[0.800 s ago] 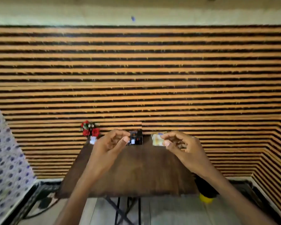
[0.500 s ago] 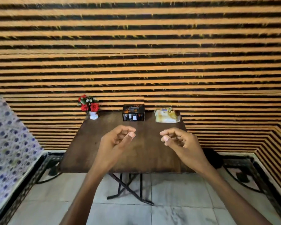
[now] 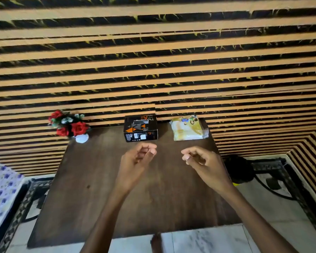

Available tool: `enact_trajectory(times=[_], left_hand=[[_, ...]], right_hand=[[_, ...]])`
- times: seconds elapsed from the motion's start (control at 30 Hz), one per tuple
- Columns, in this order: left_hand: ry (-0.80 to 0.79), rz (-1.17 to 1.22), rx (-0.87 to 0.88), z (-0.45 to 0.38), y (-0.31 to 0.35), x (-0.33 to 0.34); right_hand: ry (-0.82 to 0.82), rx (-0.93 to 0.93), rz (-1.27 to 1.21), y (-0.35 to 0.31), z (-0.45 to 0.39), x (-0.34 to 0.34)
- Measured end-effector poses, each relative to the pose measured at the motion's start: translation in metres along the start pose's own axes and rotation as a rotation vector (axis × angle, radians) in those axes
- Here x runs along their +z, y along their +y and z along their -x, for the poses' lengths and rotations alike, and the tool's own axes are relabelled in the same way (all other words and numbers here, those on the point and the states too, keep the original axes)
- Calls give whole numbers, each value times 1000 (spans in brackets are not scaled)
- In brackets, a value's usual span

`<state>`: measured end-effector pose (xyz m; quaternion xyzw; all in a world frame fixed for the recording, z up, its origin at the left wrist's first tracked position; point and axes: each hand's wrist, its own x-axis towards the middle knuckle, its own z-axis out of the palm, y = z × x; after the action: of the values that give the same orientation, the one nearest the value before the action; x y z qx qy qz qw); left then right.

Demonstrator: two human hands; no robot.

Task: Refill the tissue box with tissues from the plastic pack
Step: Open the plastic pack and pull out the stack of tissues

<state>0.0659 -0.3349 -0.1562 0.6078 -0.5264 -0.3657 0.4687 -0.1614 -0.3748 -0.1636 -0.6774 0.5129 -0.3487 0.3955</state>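
A black tissue box (image 3: 140,128) with orange triangles stands at the far middle of the dark wooden table (image 3: 91,189). To its right lies a yellow-and-white plastic pack of tissues (image 3: 189,128), against the striped wall. My left hand (image 3: 135,165) hovers over the table just in front of the box, fingers curled with nothing in them. My right hand (image 3: 203,162) hovers in front of the pack, fingers also loosely curled and holding nothing. Neither hand touches the box or the pack.
A small white vase with red flowers (image 3: 70,125) stands at the table's far left corner. A black and yellow object (image 3: 240,172) sits on the floor right of the table. A blue-flowered cloth (image 3: 0,190) lies at the left. A foot (image 3: 156,241) shows below the table's near edge.
The view has tilted down and come closer to the table. Both hands stay curled and empty, now nearer to the box and the pack.
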Motion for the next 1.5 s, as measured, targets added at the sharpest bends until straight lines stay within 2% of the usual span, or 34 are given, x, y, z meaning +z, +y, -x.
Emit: enact_trajectory(times=[0.17,0.23,0.33,0.53,0.6,0.77,0.87,0.93,1.0,1.13,1.3,1.5], left_hand=[[-153,46,-187,-88,-51,52],[-188,85,-268,-118,-72,78],[-168,106,-370,-158,-95,115],[9,77,-511,-254,-140,186],[-15,89,-572,-274,-146,194],[-5,18,-696,-323,-190,223],[-2,126,-757,-339,-207,233],[33,170,-804,-342,-213,233],[47,180,-831,-338,-215,229],[-33,147,-845,-303,-210,217],[-76,177,-859,-219,-210,206],[-111,134,-898,-122,-218,193]], right_hand=[[29,190,189,70,-65,1],[14,266,183,103,-91,0],[-4,393,172,147,-134,-5],[53,491,389,236,-235,-22],[85,525,402,253,-258,-25],[12,653,371,316,-315,-30],[-58,706,233,333,-332,-24],[-94,704,157,335,-335,-20],[-50,687,97,326,-330,-18],[21,700,8,309,-289,-21],[-41,720,133,287,-199,-23],[-12,761,159,262,-101,-14]])
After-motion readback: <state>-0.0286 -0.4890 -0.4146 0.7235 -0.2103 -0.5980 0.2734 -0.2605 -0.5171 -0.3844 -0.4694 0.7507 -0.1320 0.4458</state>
